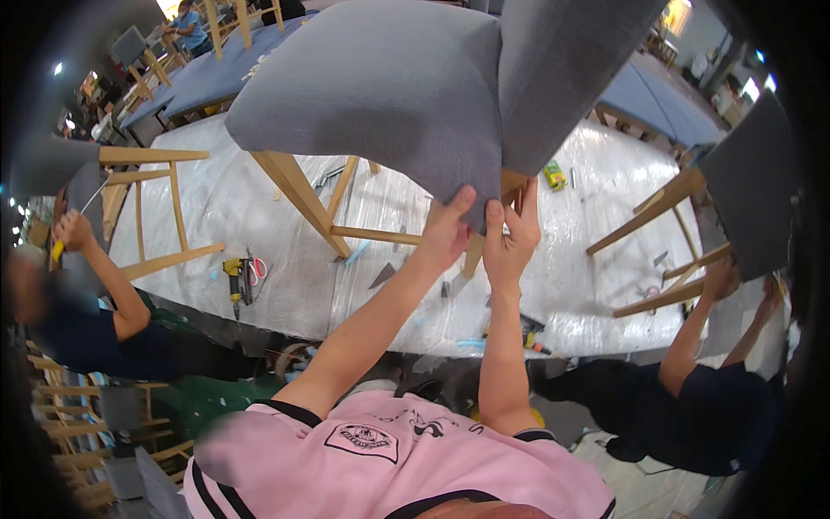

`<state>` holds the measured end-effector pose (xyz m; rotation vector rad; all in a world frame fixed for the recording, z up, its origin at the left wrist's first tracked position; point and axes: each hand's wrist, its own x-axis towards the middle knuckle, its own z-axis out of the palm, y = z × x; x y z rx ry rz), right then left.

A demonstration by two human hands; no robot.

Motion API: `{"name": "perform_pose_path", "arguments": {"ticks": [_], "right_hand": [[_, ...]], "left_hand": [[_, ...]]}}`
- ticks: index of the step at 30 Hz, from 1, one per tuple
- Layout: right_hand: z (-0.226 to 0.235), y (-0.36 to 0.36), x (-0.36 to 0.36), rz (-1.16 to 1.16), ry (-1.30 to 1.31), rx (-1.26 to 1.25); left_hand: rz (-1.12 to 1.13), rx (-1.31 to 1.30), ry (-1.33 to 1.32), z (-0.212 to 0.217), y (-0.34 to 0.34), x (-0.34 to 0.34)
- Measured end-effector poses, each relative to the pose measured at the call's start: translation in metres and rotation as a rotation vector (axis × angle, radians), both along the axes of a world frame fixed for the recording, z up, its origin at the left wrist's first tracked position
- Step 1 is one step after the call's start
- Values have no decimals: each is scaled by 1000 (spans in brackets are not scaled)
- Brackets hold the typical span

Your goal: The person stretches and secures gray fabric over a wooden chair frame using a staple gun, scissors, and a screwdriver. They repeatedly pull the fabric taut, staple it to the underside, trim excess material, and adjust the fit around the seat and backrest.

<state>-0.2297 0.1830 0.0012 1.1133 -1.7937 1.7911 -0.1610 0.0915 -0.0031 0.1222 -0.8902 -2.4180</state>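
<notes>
1. Grey upholstered chair (pixel 372 95) stands upright at the middle of the film-covered bench (pixel 303 303), its seat towards the left and its backrest rising at the right.
2. Far left, a second grey chair (pixel 177 208) lies tipped over with its wooden legs pointing right; beside it a co-worker's hand (pixel 76 232) grips a yellow-handled tool (pixel 58 250).
3. Next, a yellow-and-black air tool (pixel 233 281) lies on the bench, with red-handled scissors (pixel 258 271) just beside it.
4. Further right, below the seat, I see a dark triangular scrap (pixel 383 276) on the film.
5. The person's left hand (pixel 445 235) comes up to the seat's lower back corner: its thumb lies on the grey fabric and its other fingers curl in close underneath, holding the edge.
6. Just beside it, the right hand (pixel 512 242) takes the same corner, fingers slightly apart, thumb on the fabric and the others up along the wood below the backrest. I can't tell how hard either one presses.
7. Right of the hands, a small yellow-green packet (pixel 554 176) lies on the film.
8. Far right, another co-worker's hands (pixel 722 278) are at a third grey chair (pixel 750 177), which is tilted.
</notes>
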Motion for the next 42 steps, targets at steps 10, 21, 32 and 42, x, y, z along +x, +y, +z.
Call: {"name": "perform_pose_path", "arguments": {"ticks": [10, 21, 32, 42], "right_hand": [[-1, -12, 11, -134, -3, -26], [14, 2, 33, 555, -1009, -316], [27, 7, 45, 613, -1044, -345], [33, 4, 57, 1099, -1609, -630]], "left_hand": [[182, -5, -25, 12, 21, -3], [69, -145, -132, 23, 11, 15], [125, -184, -275, 28, 10, 25], [37, -248, -315, 51, 9, 31]]}}
